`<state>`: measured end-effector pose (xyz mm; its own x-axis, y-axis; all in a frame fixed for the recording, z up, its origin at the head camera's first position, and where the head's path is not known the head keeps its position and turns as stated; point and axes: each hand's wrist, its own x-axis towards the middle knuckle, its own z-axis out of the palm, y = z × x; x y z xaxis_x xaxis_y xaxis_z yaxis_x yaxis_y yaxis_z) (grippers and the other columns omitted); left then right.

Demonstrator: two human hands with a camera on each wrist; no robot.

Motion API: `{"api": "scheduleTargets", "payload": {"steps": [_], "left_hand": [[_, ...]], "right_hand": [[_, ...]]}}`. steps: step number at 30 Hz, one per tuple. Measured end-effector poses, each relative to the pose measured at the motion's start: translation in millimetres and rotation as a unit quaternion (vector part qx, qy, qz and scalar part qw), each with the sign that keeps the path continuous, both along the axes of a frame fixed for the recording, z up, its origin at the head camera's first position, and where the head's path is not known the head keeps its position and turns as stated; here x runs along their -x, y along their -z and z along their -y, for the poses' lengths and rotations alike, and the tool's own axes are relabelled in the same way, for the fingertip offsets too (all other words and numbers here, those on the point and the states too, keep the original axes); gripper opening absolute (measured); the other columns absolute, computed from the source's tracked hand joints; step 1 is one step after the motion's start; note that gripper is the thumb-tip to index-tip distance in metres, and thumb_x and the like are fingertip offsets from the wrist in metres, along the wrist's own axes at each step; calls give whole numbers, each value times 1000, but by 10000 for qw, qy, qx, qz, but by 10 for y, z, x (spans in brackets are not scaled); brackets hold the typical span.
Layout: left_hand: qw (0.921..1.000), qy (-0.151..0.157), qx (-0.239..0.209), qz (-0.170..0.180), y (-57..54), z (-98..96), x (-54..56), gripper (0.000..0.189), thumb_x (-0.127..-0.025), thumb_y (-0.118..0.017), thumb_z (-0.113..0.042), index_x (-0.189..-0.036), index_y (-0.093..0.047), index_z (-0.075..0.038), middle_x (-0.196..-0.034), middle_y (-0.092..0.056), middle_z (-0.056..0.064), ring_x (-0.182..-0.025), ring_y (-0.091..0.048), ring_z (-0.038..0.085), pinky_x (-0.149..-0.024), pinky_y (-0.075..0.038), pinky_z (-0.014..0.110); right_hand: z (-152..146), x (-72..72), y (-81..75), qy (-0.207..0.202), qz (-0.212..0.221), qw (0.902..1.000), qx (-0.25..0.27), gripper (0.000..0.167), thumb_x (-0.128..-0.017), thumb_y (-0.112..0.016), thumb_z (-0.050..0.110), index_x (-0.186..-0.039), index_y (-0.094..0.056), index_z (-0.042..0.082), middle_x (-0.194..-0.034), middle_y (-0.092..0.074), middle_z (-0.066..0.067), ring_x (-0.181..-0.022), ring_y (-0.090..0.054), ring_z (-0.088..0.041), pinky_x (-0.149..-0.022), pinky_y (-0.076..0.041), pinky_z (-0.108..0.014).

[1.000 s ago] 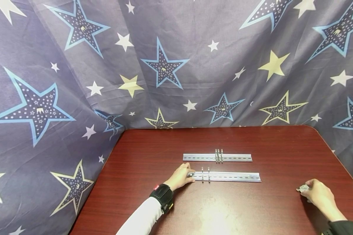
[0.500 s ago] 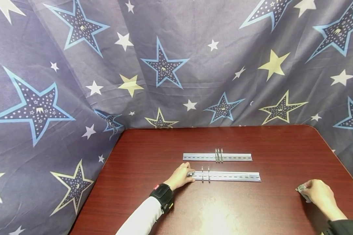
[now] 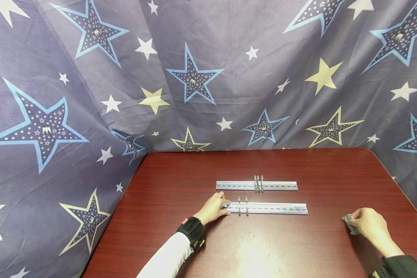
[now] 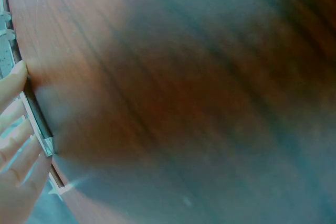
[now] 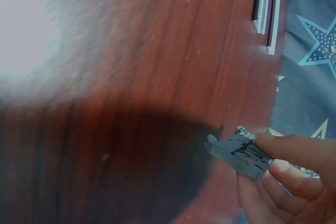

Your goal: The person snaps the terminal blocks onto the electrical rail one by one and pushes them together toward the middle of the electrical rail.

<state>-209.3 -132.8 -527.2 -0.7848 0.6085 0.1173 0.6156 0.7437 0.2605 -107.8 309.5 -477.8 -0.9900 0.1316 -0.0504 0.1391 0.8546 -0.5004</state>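
My left hand (image 3: 212,208) grips the left end of the nearer DIN rail (image 3: 278,209), thumb on the near edge and fingers on the far side. Two thin clips (image 3: 243,206) stand apart on that rail, a little right of the hand. In the left wrist view the thumb and fingers lie along the slotted metal rail (image 4: 35,114). Over the table's right side, my right hand (image 3: 370,226) pinches a small grey DIN rail end stop (image 5: 241,154) between thumb and fingers. It is held tilted, with its screw end towards the fingertips; the palm side is partly hidden.
A second DIN rail (image 3: 234,185) lies parallel behind the first, with several clips (image 3: 258,183) grouped near its middle. Both rails rest on the reddish wooden table (image 3: 180,173). A star-patterned curtain (image 3: 201,116) hangs behind the table and along its left side.
My right hand has moved slightly left and away from me, turning the grey end stop in its fingers. The left hand and both rails have stayed in place.
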Motion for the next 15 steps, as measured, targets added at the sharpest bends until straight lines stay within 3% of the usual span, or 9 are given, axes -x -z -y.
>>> {"api": "scheduleTargets", "payload": {"steps": [15], "left_hand": [[10000, -1, 20, 15, 17, 0, 6, 32, -69, -73, -29, -97, -69, -14, -79, -45, -2, -73, -41, 9, -60, -33, 21]], "right_hand": [[376, 168, -107, -169, -410, 9989, 147, 12, -72, -61, 8, -66, -59, -3, -60, -58, -9, -52, -48, -16, -49, -36, -34]]}}
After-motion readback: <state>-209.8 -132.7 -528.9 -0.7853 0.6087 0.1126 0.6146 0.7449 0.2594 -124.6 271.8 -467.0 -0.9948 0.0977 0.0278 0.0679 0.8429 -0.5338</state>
